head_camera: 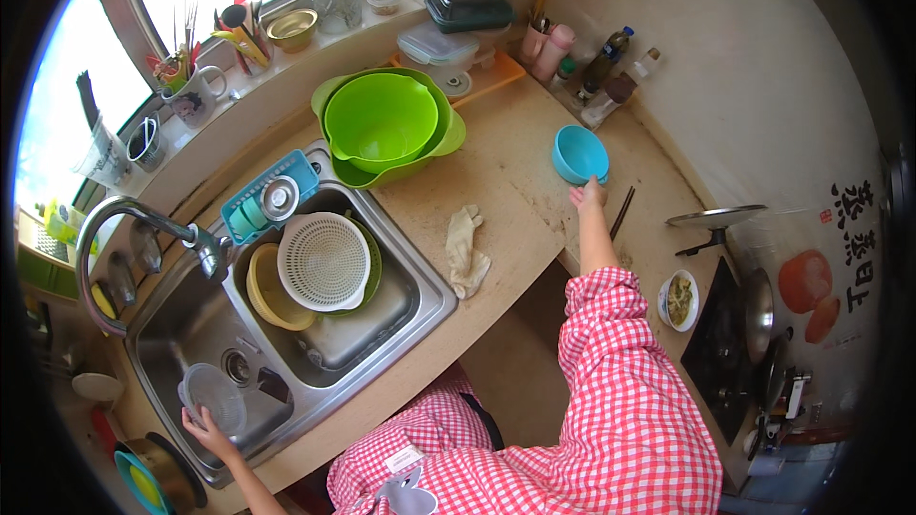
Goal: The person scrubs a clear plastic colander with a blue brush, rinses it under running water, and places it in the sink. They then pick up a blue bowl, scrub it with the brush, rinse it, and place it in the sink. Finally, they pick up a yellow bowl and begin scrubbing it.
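Note:
My left hand (207, 433) grips a clear plastic bowl (215, 397) by its near side, over the left basin of the steel double sink (322, 400). At the far right, my right hand (590, 194) touches the near rim of a light blue bowl (580, 154) on the counter; the fingers are partly hidden by the palm. Close to that hand lies a pair of dark chopsticks (622, 213). The right basin holds a white colander (324, 262) and a yellow basket (272, 293).
Nested green bowls (383, 118) stand behind the sink's right corner. A crumpled cloth (465, 250) lies beside the sink. A food bowl (678, 300) sits near the black cooktop (719, 350). The curved faucet (107, 207) arches over the left basin. Bottles (608, 61) line the back wall.

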The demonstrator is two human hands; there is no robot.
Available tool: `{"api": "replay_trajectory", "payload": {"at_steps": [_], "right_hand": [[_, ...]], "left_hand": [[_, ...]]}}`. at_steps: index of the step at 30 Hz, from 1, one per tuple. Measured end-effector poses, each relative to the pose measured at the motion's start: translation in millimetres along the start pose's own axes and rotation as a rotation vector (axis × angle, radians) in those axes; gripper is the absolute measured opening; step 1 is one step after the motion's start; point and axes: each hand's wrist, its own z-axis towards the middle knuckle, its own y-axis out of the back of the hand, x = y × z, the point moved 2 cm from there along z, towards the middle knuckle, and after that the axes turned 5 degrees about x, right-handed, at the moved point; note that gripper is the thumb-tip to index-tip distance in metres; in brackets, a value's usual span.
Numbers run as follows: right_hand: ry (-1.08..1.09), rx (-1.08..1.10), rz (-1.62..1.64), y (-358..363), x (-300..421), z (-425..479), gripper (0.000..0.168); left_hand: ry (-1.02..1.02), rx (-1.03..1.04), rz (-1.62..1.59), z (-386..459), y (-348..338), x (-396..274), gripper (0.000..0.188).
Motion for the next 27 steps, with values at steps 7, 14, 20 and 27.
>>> {"api": "replay_trajectory", "payload": {"at_steps": [7, 14, 20, 27], "right_hand": [[0.075, 0.08, -0.108, 12, 0, 38, 0.033], [0.848, 0.469, -0.147, 10, 35, -81, 0.01], [0.636, 1.058, -0.122, -24, 64, -241, 0.01], [0.288, 1.566, -0.229, -73, 11, -397, 0.01]], "left_hand": [[0.435, -0.001, -0.352, 9, 16, 44, 0.072], [0.511, -0.005, -0.514, -31, 8, 14, 0.077], [0.52, 0.025, -0.511, -38, 15, 22, 0.077], [0.479, 0.016, -0.549, -46, 26, 33, 0.069]]}}
